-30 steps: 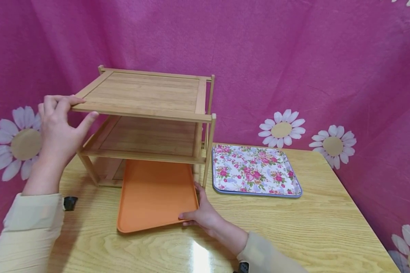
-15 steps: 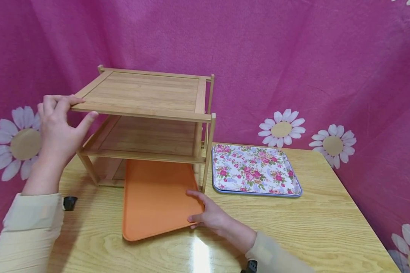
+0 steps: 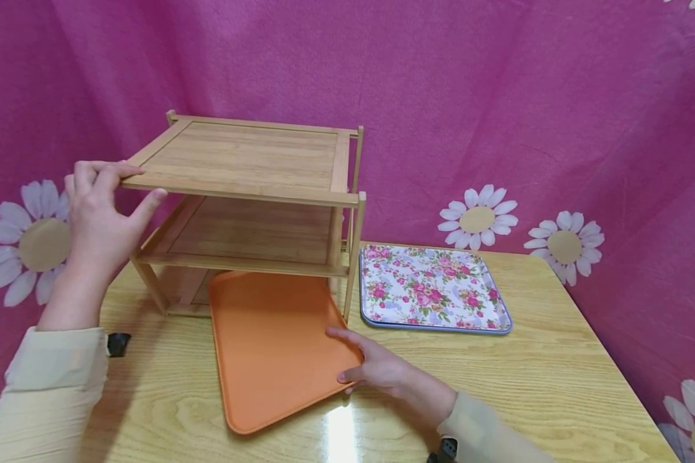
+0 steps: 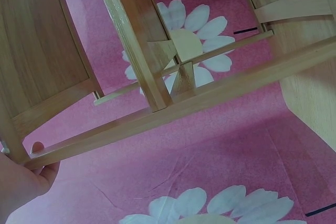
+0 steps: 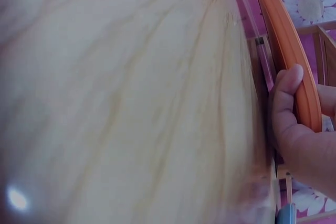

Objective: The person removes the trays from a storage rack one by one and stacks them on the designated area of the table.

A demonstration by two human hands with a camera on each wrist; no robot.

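Two hands engaged, flat orange plastic tray (image 3: 275,347) gripped at its rim by right hand (image 3: 379,370), two-tier bamboo shelf rack (image 3: 249,193) held at its top-left corner by left hand (image 3: 98,218), floral rectangular tray (image 3: 431,289) lying just beside on wooden table (image 3: 544,379).

A glossy wooden table (image 3: 556,360) carries three things. A bamboo rack (image 3: 249,193) stands at its back left. An orange tray (image 3: 278,347) lies askew (far end under the rack's lowest shelf), reaching toward the front edge. A floral tray (image 3: 431,289) lies flat near the back edge, just right of the rack.

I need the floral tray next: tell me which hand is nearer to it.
Right. The right hand grips the orange tray just left of the floral tray; the left hand holds the shelf beyond.
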